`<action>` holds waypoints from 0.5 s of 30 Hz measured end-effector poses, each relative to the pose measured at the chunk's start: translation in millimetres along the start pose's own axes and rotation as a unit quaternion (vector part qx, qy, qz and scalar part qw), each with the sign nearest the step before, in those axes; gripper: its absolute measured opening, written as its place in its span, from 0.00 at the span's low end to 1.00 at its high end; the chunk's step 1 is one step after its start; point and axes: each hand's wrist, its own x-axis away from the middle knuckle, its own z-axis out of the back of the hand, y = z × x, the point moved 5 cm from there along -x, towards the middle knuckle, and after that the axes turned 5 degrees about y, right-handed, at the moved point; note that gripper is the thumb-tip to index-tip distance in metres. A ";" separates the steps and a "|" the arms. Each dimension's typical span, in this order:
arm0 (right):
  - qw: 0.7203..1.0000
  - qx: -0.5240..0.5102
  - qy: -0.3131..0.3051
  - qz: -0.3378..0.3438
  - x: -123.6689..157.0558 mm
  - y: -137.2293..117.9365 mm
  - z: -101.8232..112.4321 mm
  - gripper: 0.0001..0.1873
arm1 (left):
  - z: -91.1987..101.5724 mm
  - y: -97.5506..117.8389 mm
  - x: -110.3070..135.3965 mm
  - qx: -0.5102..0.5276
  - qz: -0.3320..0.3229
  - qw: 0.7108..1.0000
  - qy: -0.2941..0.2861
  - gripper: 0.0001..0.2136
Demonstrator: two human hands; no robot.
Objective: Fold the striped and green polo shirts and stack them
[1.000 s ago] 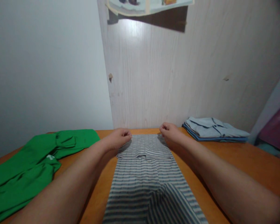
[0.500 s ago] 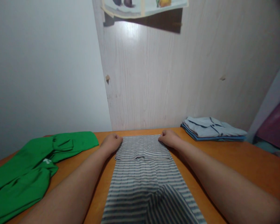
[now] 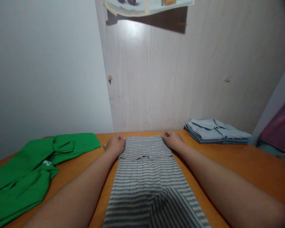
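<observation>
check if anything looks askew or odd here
Two things. The poster at the top looks askew: its lower edge curves and climbs to the right, with a dark patch beneath. On the striped cloth, a bunched part at the near end has steep stripes, against level ones around it.

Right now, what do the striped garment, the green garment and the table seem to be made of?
Striped garment: light cloth, perhaps cotton, matte; it creases softly and shows no shine.
Green garment: matte cloth, judging by its soft wrinkles; the fibre can't be told.
Table: smooth orange-brown top, perhaps wood or laminate; the blurred surface leaves that open.
</observation>
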 end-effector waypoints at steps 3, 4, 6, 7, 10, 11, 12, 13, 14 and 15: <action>1.000 0.010 -0.016 0.007 1.2 1.6 -0.4 0.13 | 1.6 -1.0 0.8 -0.002 0.004 1.000 -0.013 0.10; 1.000 0.014 -0.016 0.001 1.5 2.2 0.5 0.14 | 3.2 -1.8 1.1 0.001 0.008 1.000 -0.009 0.09; 1.000 0.020 -0.001 -0.004 1.9 1.1 4.2 0.16 | 7.9 -0.6 2.0 0.001 -0.006 1.000 0.020 0.09; 1.000 0.023 0.010 0.004 2.3 -1.5 6.7 0.17 | 10.6 2.7 2.9 0.000 -0.031 0.999 0.044 0.11; 0.997 0.031 0.030 0.064 5.6 -15.9 11.6 0.17 | 13.0 23.9 10.5 0.018 -0.170 0.981 0.090 0.12; 0.995 0.033 0.024 0.087 7.5 -21.3 11.3 0.16 | 10.8 32.8 14.6 0.036 -0.218 0.972 0.074 0.11; 0.994 0.032 0.013 0.108 9.7 -26.1 10.2 0.15 | 7.5 41.6 19.2 0.058 -0.259 0.963 0.038 0.10; 0.991 0.028 -0.001 0.127 12.1 -30.2 8.5 0.14 | 4.0 49.8 24.2 0.079 -0.289 0.954 -0.011 0.09; 0.989 0.022 -0.016 0.146 14.5 -33.6 6.4 0.13 | 1.0 56.9 29.6 0.094 -0.306 0.945 -0.068 0.09; 0.986 0.014 -0.031 0.161 16.8 -36.1 4.3 0.13 | -0.7 62.9 35.3 0.101 -0.313 0.936 -0.126 0.10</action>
